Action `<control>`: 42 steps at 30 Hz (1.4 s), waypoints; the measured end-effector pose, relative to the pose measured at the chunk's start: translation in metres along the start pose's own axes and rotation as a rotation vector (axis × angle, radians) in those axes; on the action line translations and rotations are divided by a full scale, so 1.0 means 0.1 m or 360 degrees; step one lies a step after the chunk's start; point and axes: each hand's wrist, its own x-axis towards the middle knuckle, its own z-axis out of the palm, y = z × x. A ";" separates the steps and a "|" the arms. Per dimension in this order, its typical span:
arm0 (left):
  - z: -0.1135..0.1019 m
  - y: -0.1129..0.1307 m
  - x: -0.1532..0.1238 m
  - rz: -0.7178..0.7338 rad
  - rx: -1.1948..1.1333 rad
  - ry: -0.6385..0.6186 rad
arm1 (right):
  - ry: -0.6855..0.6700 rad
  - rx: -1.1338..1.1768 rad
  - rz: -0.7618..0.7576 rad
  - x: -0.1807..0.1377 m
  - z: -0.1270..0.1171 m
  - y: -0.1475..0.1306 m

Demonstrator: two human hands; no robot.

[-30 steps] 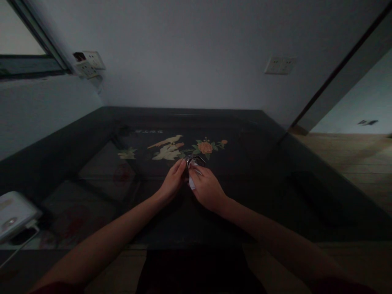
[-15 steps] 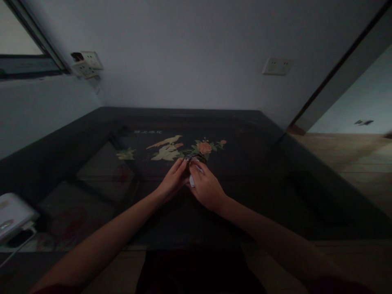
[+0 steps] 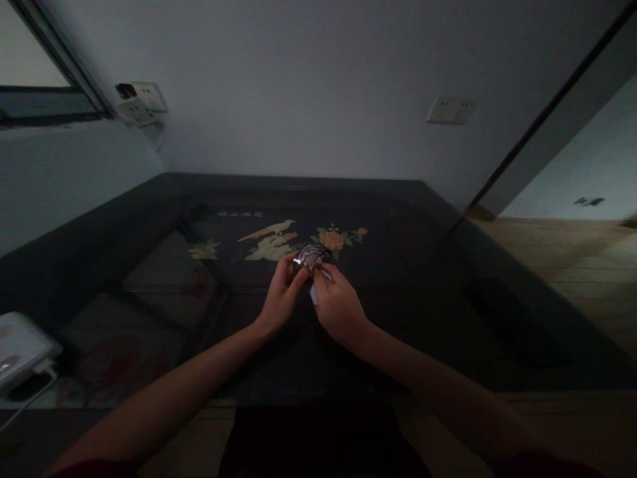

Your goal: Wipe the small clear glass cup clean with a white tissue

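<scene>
1. Grip comes first: the left hand is clasped round the left and near side of a small shiny object, its thumb on the nearer edge. The smooth-looking surface could slip if that thumb eased off.
2. Fingers of the right hand are bent in a pinch on a white piece, cloth or paper, I cannot tell which. It shows between the two hands, and could bunch up or tear if pressed hard against an edge.
3. Both hands meet at the shiny object, which sits just beyond their thumbs. Uneven pushing from the right hand could twist it out of the left.
4. Whether the object touches the table or is held above it, I cannot tell. If held above, a fumble could drop it onto the glossy top, near the painted flower beyond the fingertips, and chip or scratch something.
5. Dim light could hide a missed spot or a loose part, as the hands cover much of the object.
6. Well left of the left hand, a white box trails a cable; a wide outward swing of the left forearm could snag it.
</scene>
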 end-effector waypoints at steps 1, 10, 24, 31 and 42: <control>-0.01 0.00 0.00 0.0032 0.0040 0.0004 | -0.0013 0.0105 0.0000 0.00 -0.02 0.02; -0.02 -0.10 0.01 -0.0168 -0.0165 0.0057 | 0.0060 0.0714 -0.0025 -0.02 0.01 0.07; 0.06 -0.03 0.01 -0.0367 -0.0391 0.0105 | -0.0143 -0.0273 -0.0180 0.04 -0.01 0.08; 0.06 -0.03 0.01 -0.0438 -0.0406 0.0127 | -0.0118 -0.0010 -0.0235 0.01 -0.01 0.14; 0.07 0.01 -0.01 -0.0535 -0.0432 0.0148 | -0.0106 0.0045 -0.0258 0.02 -0.01 0.16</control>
